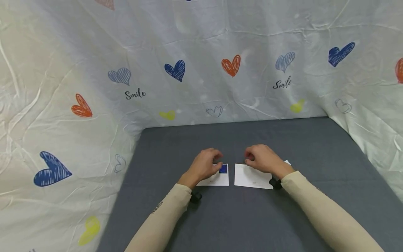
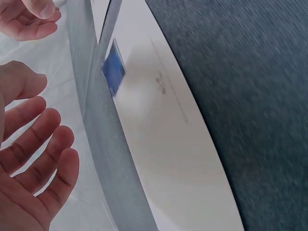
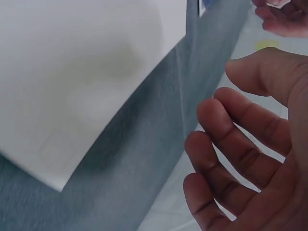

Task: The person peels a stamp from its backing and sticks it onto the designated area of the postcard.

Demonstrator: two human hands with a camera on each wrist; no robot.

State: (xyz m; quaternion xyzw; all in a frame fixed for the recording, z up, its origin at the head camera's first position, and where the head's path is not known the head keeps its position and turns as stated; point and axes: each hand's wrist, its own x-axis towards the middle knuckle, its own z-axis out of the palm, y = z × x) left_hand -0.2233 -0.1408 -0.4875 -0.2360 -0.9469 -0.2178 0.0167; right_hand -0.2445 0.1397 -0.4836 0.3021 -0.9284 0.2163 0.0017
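Two flat white paper rectangles like envelopes lie side by side on the grey cloth. The left white rectangle [image 1: 214, 181] has a blue stamp-like square [image 1: 223, 169] in its upper right corner, and faint marks show on it in the left wrist view. My left hand [image 1: 206, 164] hovers over this one, thumb near the blue square, fingers loosely bent around nothing. Above the far edge of the right white rectangle [image 1: 252, 176], which shows a small faint mark, is my right hand [image 1: 262, 158]. Its fingers [image 3: 216, 118] are relaxed and spread, holding nothing.
A small white corner [image 1: 287, 162] of something pokes out behind the right wrist. The grey cloth [image 1: 220, 220] covers the table. White curtains [image 1: 201, 42] printed with hearts and "Smile" hang at the back and sides. Dark wrist cameras [image 1: 196, 197] sit under both wrists.
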